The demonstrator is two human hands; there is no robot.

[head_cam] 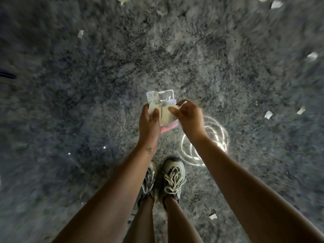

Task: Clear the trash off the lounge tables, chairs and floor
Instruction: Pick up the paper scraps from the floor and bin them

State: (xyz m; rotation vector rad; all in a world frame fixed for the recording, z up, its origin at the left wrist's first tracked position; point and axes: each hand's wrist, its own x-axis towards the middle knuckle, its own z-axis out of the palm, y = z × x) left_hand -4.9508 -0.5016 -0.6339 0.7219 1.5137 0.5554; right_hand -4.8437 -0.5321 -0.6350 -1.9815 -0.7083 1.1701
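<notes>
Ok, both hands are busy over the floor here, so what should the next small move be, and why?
Probably tuck the pale scrap pinched in the right hand into the bundle of wrappers the left hand grips, freeing the right hand. More white paper scraps lie on the floor to the right, not yet picked up.

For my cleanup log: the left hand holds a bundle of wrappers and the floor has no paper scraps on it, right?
No. The left hand does hold the bundle of wrappers, but the head view shows white paper scraps lying on the floor, right of the shoes and farther ahead.
</notes>
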